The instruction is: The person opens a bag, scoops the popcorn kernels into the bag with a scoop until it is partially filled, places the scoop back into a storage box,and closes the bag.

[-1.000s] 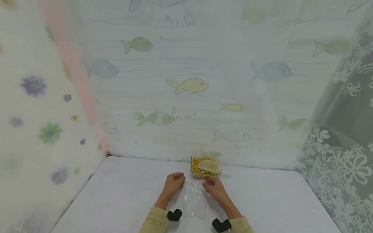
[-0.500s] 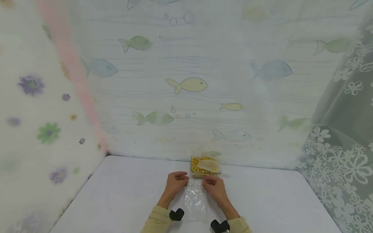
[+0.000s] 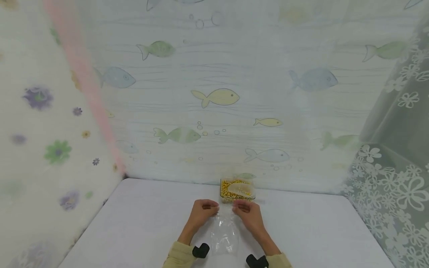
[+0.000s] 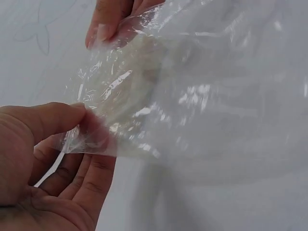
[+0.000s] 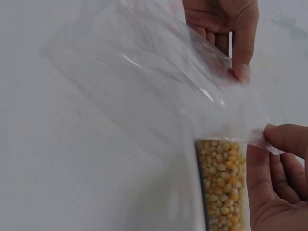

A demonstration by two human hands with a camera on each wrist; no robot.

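Observation:
A clear plastic bag hangs between my two hands at the front middle of the table. My left hand pinches one upper corner of it between thumb and fingers, plain in the left wrist view, where the bag looks wrinkled and flat. The opposite corner is pinched by my right hand, its thumb lying over the film. Just beyond the hands stands a clear box of yellow corn kernels. Its side shows kernels behind the bag's edge in the right wrist view.
A translucent scoop lies on the corn in the box. The white tabletop spreads to both sides, and a curtain with printed fish hangs right behind it. Floral curtains flank the left and right.
Both hands have come closer together at the bag's top, the left hand shifting right. The bag's top edge is raised slightly toward the box. The corn box has stayed put.

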